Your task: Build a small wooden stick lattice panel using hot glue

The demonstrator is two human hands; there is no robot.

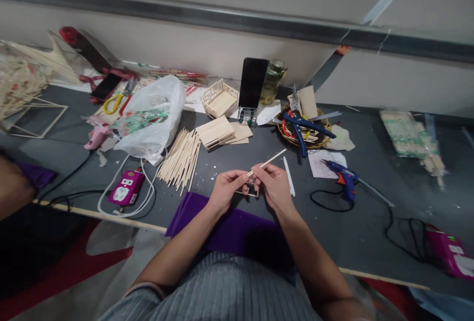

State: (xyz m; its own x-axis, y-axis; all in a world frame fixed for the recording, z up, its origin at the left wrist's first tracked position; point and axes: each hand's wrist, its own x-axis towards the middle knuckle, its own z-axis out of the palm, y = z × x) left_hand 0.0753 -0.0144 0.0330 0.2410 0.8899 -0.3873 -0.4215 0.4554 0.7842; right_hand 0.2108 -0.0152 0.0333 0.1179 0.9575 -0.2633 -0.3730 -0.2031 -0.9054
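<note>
Between my two hands is a thin wooden stick, slanting up to the right. My left hand pinches its lower end between thumb and finger. My right hand grips it farther along, fingers curled close to the left ones. Below the fingers a small wooden frame piece shows in part; whether a hand touches it I cannot tell. A loose pile of wooden sticks lies to the left of my hands. Behind them sit a stack of joined sticks and a small openwork wooden tray.
A blue glue gun with its cord lies right; a pink glue gun lies left near a plastic bag. Blue-handled cutters rest on a basket. A phone stands behind. Another person's arm enters left.
</note>
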